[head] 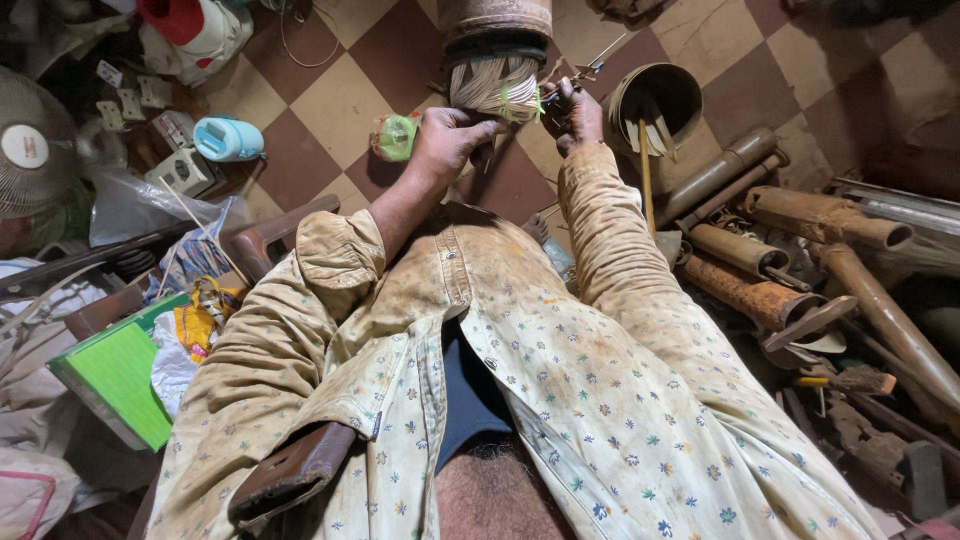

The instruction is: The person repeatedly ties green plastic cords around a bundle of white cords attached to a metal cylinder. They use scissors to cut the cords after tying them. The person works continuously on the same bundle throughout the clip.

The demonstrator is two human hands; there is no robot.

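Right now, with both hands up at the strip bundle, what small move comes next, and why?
Probably hold the left hand firm on the bundle of pale strips and bring the small tool in the right hand across to it. The left hand already grips the bundle's lower edge below the dark band, while the right hand sits just beside it with the tool tip apart from the strips.

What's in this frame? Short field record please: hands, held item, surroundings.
left hand: grips the pale fibre bundle from the side
right hand: at the bundle's other side, pinching a small thin tool
bundle: pokes out of a rusty cylinder, green ties on it
floor right: rusty pipes, round tin
floor left: green spool, fan
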